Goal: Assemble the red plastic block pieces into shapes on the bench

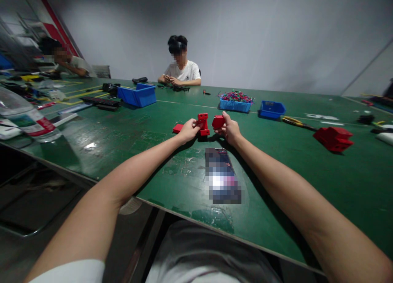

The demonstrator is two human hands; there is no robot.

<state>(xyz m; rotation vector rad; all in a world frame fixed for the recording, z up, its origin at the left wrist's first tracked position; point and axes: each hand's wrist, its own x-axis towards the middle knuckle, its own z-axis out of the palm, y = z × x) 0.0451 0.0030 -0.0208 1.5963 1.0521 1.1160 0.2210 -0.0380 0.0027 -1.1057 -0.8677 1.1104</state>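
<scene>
Red notched bracket point(203, 125) with holes in its top, gripped on its left side by the left hand point(189, 131), upright, just right of the fingertips; cannot tell if touching the table below. Red angular block point(218, 122), gripped between thumb and fingers of the right hand point(231, 129), left of the palm, with a narrow gap between these 2 pieces. Just beside the left hand, on the green table point(285, 185), 1 flat red piece point(177, 129). Between the 2 forearms, 1 dark rectangular item point(227, 158), mostly pixelated. Well to the right, 1 bigger red part point(334, 139). Beyond the hands, from left to right: large blue bin point(137, 97), light-blue bin point(235, 106) heaped with thin coloured wires point(236, 96), small blue bin point(272, 110). At far left, clear water bottle point(27, 115). Across the table, 1 person in white T-shirt point(188, 71).
</scene>
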